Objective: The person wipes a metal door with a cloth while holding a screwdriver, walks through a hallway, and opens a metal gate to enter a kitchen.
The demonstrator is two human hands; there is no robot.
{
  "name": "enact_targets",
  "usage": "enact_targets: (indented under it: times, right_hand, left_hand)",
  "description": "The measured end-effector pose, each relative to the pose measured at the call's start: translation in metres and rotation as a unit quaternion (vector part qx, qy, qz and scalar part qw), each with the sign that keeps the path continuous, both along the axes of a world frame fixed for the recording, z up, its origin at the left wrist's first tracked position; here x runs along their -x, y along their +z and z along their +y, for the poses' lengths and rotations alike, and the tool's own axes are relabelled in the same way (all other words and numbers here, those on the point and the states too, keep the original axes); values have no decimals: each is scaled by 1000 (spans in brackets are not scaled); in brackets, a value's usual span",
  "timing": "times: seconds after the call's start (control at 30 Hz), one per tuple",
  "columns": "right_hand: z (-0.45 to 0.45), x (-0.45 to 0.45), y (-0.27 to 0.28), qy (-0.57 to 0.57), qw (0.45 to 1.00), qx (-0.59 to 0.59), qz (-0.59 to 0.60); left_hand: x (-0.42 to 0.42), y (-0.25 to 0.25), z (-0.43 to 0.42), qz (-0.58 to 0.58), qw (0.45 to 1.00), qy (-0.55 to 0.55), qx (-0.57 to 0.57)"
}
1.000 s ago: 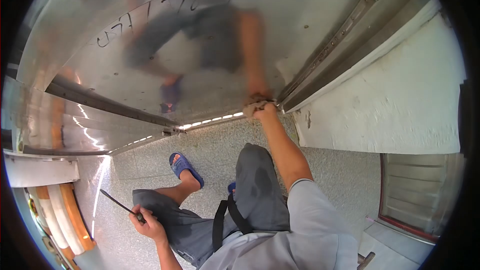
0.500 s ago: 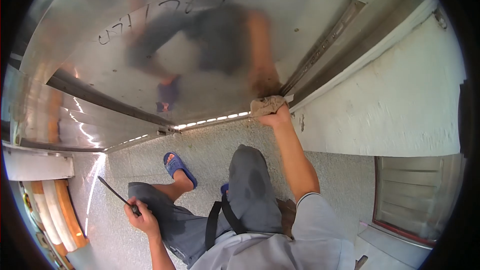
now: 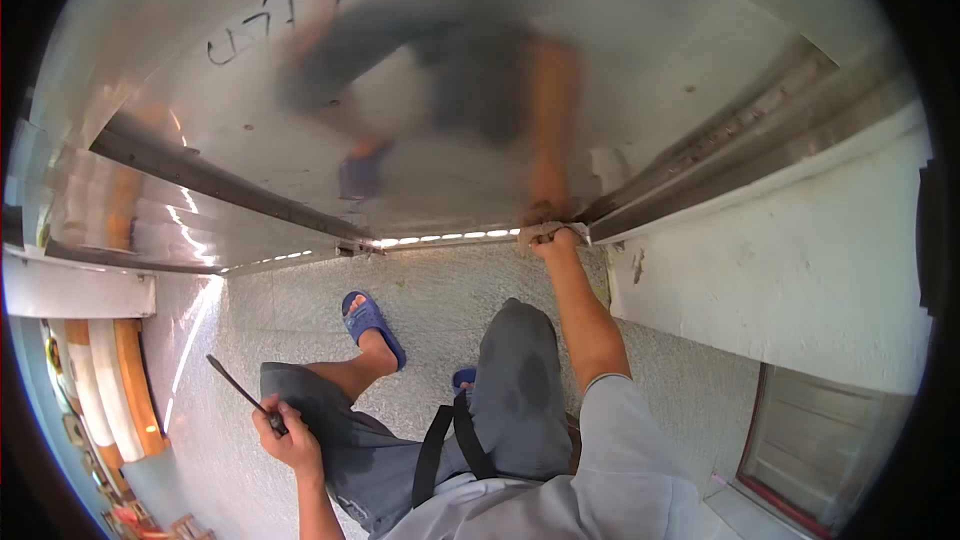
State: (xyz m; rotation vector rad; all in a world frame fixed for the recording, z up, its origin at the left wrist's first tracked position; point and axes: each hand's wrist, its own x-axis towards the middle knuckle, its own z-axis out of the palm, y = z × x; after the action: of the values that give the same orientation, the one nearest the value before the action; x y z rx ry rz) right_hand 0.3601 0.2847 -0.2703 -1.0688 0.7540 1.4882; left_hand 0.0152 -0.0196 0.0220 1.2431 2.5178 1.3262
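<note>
My left hand (image 3: 292, 437) is closed round the dark handle of a flathead screwdriver (image 3: 234, 383), whose long blade points up and away from me, beside my left knee. At the lower right corner of a shiny metal door (image 3: 440, 175), my right hand (image 3: 556, 243) grips a brown cloth (image 3: 545, 230) and holds it against the bottom edge near the frame. The fingers are partly covered by the cloth. Handwritten black marks (image 3: 252, 25) show on the metal, along with a blurred reflection of my body.
A white wall (image 3: 760, 250) borders the door on the right. Below it is a red-framed panel (image 3: 800, 440). Blue slippers (image 3: 374, 330) are on my feet on the speckled floor (image 3: 430, 290). Orange and white upright shapes (image 3: 120, 390) stand at the far left.
My view has tilted and shifted, so the metal surface and its writing sit differently. The cloth stays at the lower right corner in my right hand. My left hand keeps hold of the screwdriver.
</note>
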Motion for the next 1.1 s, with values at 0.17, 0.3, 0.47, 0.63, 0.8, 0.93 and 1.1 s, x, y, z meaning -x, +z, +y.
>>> enact_targets:
  times: [0.17,0.3,0.47,0.63,0.8,0.93,1.1]
  right_hand:
    - [1,15,-39,35,988,95,-117]
    - [2,21,-33,50,998,-9,35]
    - [-11,147,50,118,960,31,253]
    - [-24,265,77,103,974,-6,203]
    - [-20,216,-8,75,988,-56,122]
    - [-8,80,-49,-60,957,37,-282]
    - [-22,32,-9,31,920,-57,-386]
  left_hand:
    - [1,0,-9,-6,1000,15,-22]
    - [3,-2,-5,-4,1000,5,-21]
    - [1,-3,0,-15,999,-24,-26]
    - [-1,-2,-1,-6,1000,-23,-10]
    - [-1,2,-7,-16,1000,-9,-2]
    - [-9,0,-7,-48,999,-15,-4]
    - [-20,-6,-1,-19,998,-51,13]
